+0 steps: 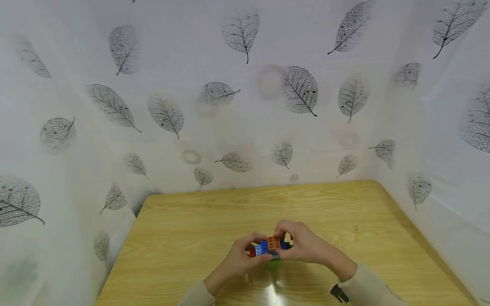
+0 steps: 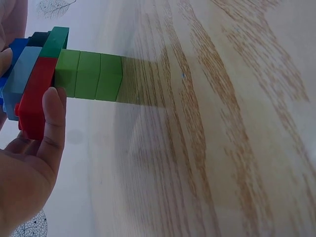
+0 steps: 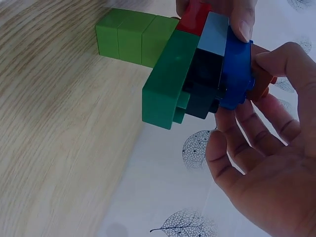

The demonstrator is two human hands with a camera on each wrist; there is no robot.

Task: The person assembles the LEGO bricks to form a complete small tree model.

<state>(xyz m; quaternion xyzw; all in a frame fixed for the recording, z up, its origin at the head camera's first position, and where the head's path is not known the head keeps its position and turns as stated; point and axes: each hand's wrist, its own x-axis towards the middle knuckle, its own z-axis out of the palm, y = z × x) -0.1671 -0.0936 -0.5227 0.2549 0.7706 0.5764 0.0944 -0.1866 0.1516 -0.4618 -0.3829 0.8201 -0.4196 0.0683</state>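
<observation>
A toy-brick build stands on the table on a column of light green bricks [image 2: 89, 74]. Above the column lie a red brick [image 2: 37, 98] and a dark green brick [image 3: 170, 74] end to end. A light blue brick [image 3: 215, 32] and a very dark brick [image 3: 205, 74] form the layer over them, topped by a blue brick [image 3: 236, 69]. My left hand [image 1: 241, 257] grips the red-brick end, thumb along the red brick. With thumb and index finger, my right hand [image 1: 304, 242] pinches the orange brick [image 1: 273, 242] at the top of the build.
The wooden table [image 1: 183, 229] extends around the build. A pale curtain [image 1: 245, 123] printed with dark leaves hangs behind and along both sides of it. A small black object [image 1: 339, 293] shows beside the right sleeve [image 1: 367, 284].
</observation>
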